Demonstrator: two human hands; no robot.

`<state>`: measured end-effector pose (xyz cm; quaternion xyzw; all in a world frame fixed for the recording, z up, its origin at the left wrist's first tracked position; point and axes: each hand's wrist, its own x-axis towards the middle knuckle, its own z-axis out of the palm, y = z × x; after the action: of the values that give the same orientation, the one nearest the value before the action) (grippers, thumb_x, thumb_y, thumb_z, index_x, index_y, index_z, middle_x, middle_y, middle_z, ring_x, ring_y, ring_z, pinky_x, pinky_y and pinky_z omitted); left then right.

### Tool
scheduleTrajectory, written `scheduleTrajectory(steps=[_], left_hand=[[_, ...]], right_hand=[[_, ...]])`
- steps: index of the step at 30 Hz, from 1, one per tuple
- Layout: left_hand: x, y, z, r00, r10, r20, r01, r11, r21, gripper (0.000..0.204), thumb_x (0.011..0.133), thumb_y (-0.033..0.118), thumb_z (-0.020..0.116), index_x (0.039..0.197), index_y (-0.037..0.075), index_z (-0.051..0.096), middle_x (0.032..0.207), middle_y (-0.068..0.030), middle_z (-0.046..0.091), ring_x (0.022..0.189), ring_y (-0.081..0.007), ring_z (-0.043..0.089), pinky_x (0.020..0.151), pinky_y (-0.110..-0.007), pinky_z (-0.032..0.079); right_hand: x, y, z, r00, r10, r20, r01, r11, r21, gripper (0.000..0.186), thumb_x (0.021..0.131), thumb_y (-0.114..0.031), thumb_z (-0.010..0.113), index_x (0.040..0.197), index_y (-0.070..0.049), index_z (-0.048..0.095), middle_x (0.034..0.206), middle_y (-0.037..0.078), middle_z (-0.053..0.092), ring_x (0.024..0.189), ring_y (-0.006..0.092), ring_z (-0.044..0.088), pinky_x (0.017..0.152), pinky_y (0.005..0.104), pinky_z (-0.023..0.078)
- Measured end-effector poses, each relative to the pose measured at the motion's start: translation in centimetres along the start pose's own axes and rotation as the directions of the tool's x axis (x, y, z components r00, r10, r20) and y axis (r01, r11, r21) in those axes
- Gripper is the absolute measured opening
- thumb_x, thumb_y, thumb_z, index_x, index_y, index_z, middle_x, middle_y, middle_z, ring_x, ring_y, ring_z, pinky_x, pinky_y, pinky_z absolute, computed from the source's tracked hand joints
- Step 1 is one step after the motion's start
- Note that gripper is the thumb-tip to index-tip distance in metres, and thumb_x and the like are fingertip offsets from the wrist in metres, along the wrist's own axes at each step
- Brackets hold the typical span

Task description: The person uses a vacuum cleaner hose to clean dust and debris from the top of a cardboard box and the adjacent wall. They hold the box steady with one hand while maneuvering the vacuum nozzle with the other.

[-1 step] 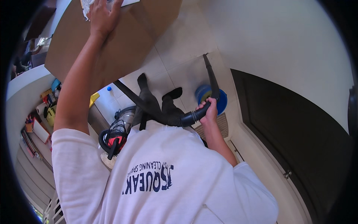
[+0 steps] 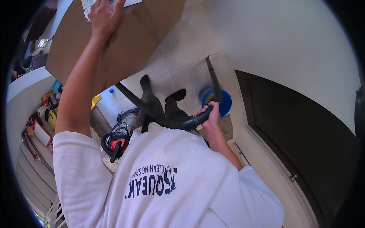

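My right hand [image 2: 213, 113] is wrapped round the curved black handle of a vacuum cleaner hose [image 2: 193, 121]. From that handle a dark vacuum wand [image 2: 215, 80] runs away from me, its narrow tip near the foot of the wall. It crosses in front of a blue bucket [image 2: 227, 103]. Far left, my left hand [image 2: 105, 19] lies with fingers outstretched on a brown flat panel [image 2: 125, 53], beside some papers [image 2: 87, 7]; its fingertips are cut off by the picture's upper edge. Left of my legs stands the vacuum cleaner [image 2: 121, 133], with a clear canister and red parts.
A ribbed mat [image 2: 225, 128] lies beyond my right forearm. Along the right runs a white wall with a dark door [image 2: 296, 125]. Shelves with assorted goods [image 2: 45, 110] line the left. A small blue ball [image 2: 111, 91] and a yellow object [image 2: 96, 101] are near the panel.
My right hand, the hose handle and the wand have shifted very slightly to the left. The left hand stays in place.
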<state>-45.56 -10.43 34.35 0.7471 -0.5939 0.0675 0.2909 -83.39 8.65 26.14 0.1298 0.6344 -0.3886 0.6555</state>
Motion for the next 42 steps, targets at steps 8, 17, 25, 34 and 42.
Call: scheduleTrajectory(steps=[8,17,25,34,42], left_hand=[[0.2,0.5,-0.2,0.999,0.027,-0.026,-0.029,0.995,-0.100,0.039,0.085,0.037,0.050,0.104,0.003,0.057,0.117,-0.0137,0.056,0.109,-0.0326,0.047,0.093,-0.041,0.036],[-0.1,1.4,-0.1,0.999,-0.011,-0.030,0.010,1.000,-0.004,0.038,0.085,0.036,0.050,0.106,0.005,0.057,0.116,-0.0151,0.055,0.109,-0.0330,0.046,0.094,-0.042,0.034],[0.6,-0.7,1.0,0.999,-0.028,-0.021,0.027,0.999,-0.028,0.045,0.082,0.042,0.052,0.111,0.008,0.056,0.114,-0.0155,0.055,0.111,-0.0327,0.045,0.095,-0.042,0.033],[0.1,-3.3,2.6,1.000,-0.015,-0.021,0.016,1.000,0.021,0.057,0.082,0.058,0.047,0.110,0.009,0.057,0.118,-0.0130,0.053,0.115,-0.0317,0.042,0.098,-0.043,0.027],[0.3,-3.5,2.3,1.000,0.007,0.011,-0.007,1.000,-0.014,0.057,0.081,0.058,0.048,0.110,0.009,0.056,0.118,-0.0133,0.052,0.116,-0.0316,0.040,0.098,-0.044,0.027]], right_hand=[[-2.6,0.2,1.7,0.985,0.155,0.070,-0.160,0.985,0.066,0.015,0.076,-0.024,0.054,0.073,-0.013,0.044,0.061,0.002,0.045,0.053,0.0144,0.047,0.055,0.0329,0.044],[-1.6,2.1,2.5,1.000,0.011,0.020,-0.011,1.000,0.009,0.017,0.077,-0.024,0.054,0.076,-0.011,0.043,0.060,0.003,0.046,0.050,0.0161,0.047,0.050,0.0329,0.044],[1.1,-2.1,-2.0,0.999,0.029,0.040,-0.028,1.000,-0.009,0.015,0.075,-0.024,0.054,0.074,-0.013,0.042,0.059,0.002,0.044,0.051,0.0152,0.047,0.052,0.0335,0.044],[3.3,-0.6,-2.6,0.978,-0.157,-0.135,0.156,0.988,-0.014,0.015,0.074,-0.022,0.054,0.074,-0.011,0.044,0.058,0.003,0.045,0.047,0.0160,0.047,0.046,0.0333,0.043],[6.2,-1.9,-2.4,0.984,-0.133,-0.115,0.131,0.991,-0.027,0.018,0.074,-0.024,0.055,0.076,-0.011,0.044,0.058,0.004,0.045,0.048,0.0183,0.048,0.047,0.0351,0.043]])
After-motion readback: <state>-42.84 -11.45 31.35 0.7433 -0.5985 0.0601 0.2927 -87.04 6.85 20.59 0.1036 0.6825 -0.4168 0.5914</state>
